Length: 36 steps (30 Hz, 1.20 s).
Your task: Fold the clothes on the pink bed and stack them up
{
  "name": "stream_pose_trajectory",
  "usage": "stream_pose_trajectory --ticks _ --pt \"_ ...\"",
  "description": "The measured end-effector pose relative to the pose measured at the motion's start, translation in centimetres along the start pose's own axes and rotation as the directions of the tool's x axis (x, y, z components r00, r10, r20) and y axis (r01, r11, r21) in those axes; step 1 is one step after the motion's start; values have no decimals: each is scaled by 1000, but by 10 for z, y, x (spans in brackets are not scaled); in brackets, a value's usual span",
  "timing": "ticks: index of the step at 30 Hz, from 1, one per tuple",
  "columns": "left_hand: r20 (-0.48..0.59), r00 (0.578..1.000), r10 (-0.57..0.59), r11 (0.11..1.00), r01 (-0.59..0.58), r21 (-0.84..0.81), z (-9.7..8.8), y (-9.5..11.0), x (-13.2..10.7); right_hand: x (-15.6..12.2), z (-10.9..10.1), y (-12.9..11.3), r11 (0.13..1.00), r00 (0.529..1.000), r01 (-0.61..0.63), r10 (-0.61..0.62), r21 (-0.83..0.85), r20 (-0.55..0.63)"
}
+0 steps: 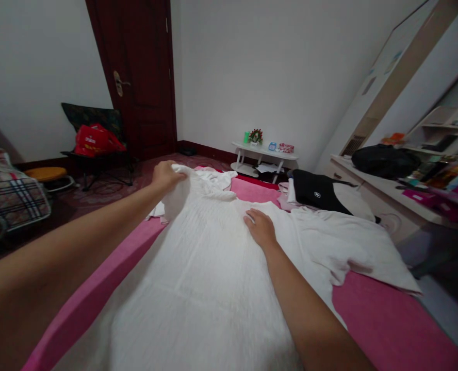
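Note:
A white short-sleeved shirt (209, 268) lies spread over a pink cover (383, 309), its collar end away from me. My left hand (168, 174) is closed on the shirt's left shoulder edge and holds that cloth raised off the cover. My right hand (260, 228) rests on the shirt's upper right part, fingers slightly bent, thumb apart from them. The right sleeve (368, 247) is stretched out to the side with some wrinkles. Another white crumpled cloth (219, 179) shows just beyond the collar.
Folded black clothing (316, 190) lies at the back right. A dresser (391, 198) with a black bag (386, 161) stands at right. Beyond is a small white table (263, 150). A red bag (97, 140) sits on a chair by the dark door (144, 62).

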<state>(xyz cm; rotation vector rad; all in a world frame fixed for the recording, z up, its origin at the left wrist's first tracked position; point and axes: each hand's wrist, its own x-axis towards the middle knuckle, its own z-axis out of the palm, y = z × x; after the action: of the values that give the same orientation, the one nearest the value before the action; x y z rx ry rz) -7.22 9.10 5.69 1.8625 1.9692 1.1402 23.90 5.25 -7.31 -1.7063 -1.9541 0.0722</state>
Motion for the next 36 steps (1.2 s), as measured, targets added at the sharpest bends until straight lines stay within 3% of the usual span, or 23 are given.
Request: stream_pose_trajectory --ticks 2,4,5,6,7,8,9,10,11,12,16,18,20,22,24,26,29,31,33,36 --pt "-42 970 240 971 -240 -5 7 27 -23 1 -1 4 986 997 -50 59 161 -47" --pt "64 876 478 878 -473 -71 17 55 -60 2 -1 10 921 981 -112 163 373 -108" --pt "187 743 642 766 -622 -159 22 66 -83 3 -1 12 871 967 -131 217 473 -132" --pt "305 580 755 652 -714 -255 26 75 -107 3 -2 15 818 953 -139 264 558 -149" --pt "391 438 809 568 -755 -329 29 80 -131 3 -2 17 769 941 -139 298 624 -158" --pt "460 331 824 515 -775 -366 30 81 -153 3 -2 18 727 933 -136 322 673 -158" --pt "507 266 820 488 -788 -375 31 78 -172 4 -2 19 694 929 -134 337 708 -154" --pt "545 250 800 491 -795 -357 30 71 -186 4 -2 19 670 926 -133 347 730 -150" --pt "568 277 775 515 -798 -314 28 62 -195 4 -3 19 656 925 -130 349 743 -147" --pt "576 340 743 556 -793 -249 25 50 -200 3 -3 19 650 929 -125 343 749 -143" --pt "491 685 538 744 -660 104 3 -1 -194 2 -2 18 710 961 -134 264 691 -85" --pt "471 786 402 797 -553 243 -12 -22 -188 2 -1 17 781 979 -140 201 608 -32" --pt "478 845 239 834 -431 345 -27 -40 -187 2 -4 15 839 989 -142 137 526 48" --pt "492 867 84 861 -311 402 -40 -53 -189 4 -11 9 855 981 -164 90 493 170" --pt "512 859 -28 880 -222 420 -48 -63 -193 4 -24 -1 862 952 -199 57 466 300" --pt "546 835 -69 902 -181 392 -53 -70 -200 0 -39 -16 909 918 -189 29 371 396" --pt "578 814 -61 937 -152 314 -58 -73 -210 -18 -57 -44 995 879 -30 -18 93 477" --pt "584 811 -44 953 -140 267 -61 -69 -216 -33 -61 -62 994 875 81 -34 -77 483" --pt "586 810 -16 962 -148 230 -65 -62 -221 -45 -58 -74 973 900 142 -51 -181 432" --pt "601 798 49 969 -184 165 -72 -45 -225 -45 -50 -77 966 938 183 -116 -181 326"
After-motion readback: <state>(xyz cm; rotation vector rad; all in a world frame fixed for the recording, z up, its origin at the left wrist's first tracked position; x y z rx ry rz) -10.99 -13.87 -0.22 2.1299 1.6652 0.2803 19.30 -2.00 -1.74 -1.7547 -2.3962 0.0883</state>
